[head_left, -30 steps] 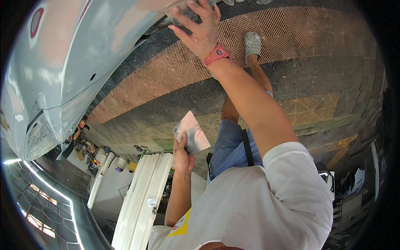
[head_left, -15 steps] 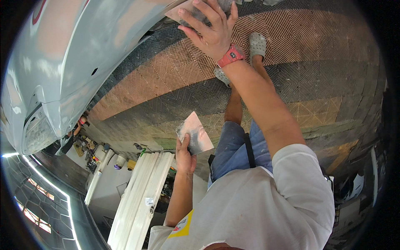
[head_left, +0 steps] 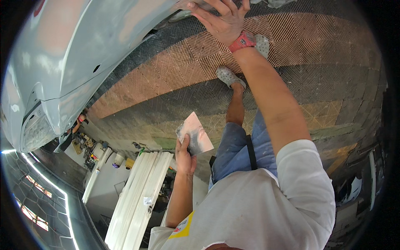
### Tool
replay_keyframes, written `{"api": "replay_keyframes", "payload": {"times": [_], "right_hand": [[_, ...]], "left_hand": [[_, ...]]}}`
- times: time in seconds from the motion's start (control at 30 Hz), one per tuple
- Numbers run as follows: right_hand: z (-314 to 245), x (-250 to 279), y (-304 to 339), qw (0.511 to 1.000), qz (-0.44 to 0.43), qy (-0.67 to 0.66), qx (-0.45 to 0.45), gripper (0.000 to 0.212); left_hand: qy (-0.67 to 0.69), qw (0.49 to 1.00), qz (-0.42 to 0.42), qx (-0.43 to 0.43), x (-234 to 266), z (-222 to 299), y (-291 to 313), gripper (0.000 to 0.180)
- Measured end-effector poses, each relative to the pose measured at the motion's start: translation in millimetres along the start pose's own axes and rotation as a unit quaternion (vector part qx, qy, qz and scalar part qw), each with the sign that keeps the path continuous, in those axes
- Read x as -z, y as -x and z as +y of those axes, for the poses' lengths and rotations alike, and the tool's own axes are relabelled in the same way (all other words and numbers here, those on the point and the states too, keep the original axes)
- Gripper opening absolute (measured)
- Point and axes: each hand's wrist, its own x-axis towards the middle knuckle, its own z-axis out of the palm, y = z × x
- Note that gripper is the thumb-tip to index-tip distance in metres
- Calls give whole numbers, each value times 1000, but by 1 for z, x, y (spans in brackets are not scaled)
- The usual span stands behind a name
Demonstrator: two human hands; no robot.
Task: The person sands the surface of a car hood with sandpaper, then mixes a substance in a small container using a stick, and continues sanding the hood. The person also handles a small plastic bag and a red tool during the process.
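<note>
My left hand (head_left: 183, 157) is closed on a thin square sheet (head_left: 199, 132), its thumb lying across the face. The sheet is pale pink with dark grey smears, and I cannot tell its material. At the top edge of the view, my right hand (head_left: 221, 21) reaches out with fingers spread and lies against the end of the grey car body (head_left: 79, 71). A red watch (head_left: 242, 41) is on that wrist. Pinkish patches show on the car's panels. The fingertips of my right hand are partly cut off by the view's edge.
Patterned floor tiles (head_left: 187, 62) stretch out ahead, with my feet in grey clogs (head_left: 227, 76) on them. Long white panels (head_left: 137, 200) stand at the lower left. Behind the car's headlight (head_left: 38, 130), another person (head_left: 79, 121) is near a clutter of tools and containers.
My right hand has shifted a little to the right and up along the car. One foot has come closer, and the view has moved slightly. My left hand still holds the sheet.
</note>
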Motion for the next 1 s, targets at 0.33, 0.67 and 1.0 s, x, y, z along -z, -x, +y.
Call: {"api": "replay_keyframes", "payload": {"times": [0.33, 0.67, 1.0], "right_hand": [[-13, 52, 4, 919, 5, -148, -366, 37], [-50, 26, -26, 916, 60, -230, -322, 49], [-88, 2, -12, 959, -10, -143, -244, 57]], "left_hand": [[19, 1000, 1, -5, 10, -8, 4, 54], [32, 999, 5, 7, 13, -11, -5, 55], [39, 999, 18, 23, 9, -9, -6, 49]]}}
